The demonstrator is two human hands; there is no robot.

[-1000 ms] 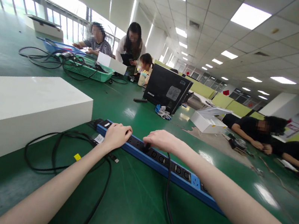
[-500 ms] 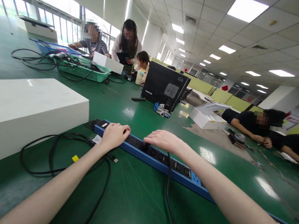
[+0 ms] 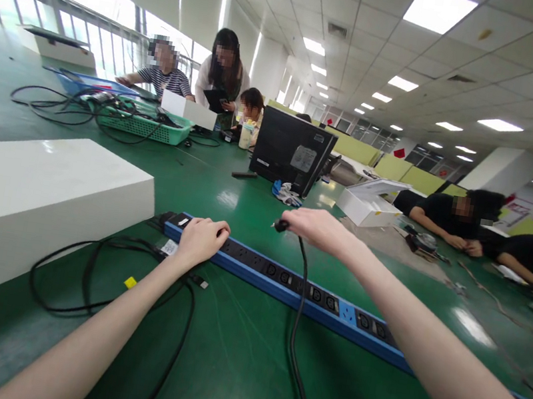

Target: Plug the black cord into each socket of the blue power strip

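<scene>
A long blue and black power strip lies diagonally across the green table. Near its left end, my left hand is closed around the strip, fingertips on the far side hidden. My right hand pinches a black plug above and beyond the strip, with the plug's prongs pointing left and clear of the sockets. From the plug a black cable hangs over the strip and runs down to the bottom edge. A USB connector lies just below my left hand.
A large white box stands at the left, with looped black cables beside it. Farther back are a green basket, a black monitor, gloves and an open white box. Several people are around the tables.
My right hand has lifted the plug up off the strip, uncovering sockets. My left hand has stayed on the strip. The view has shifted slightly.
</scene>
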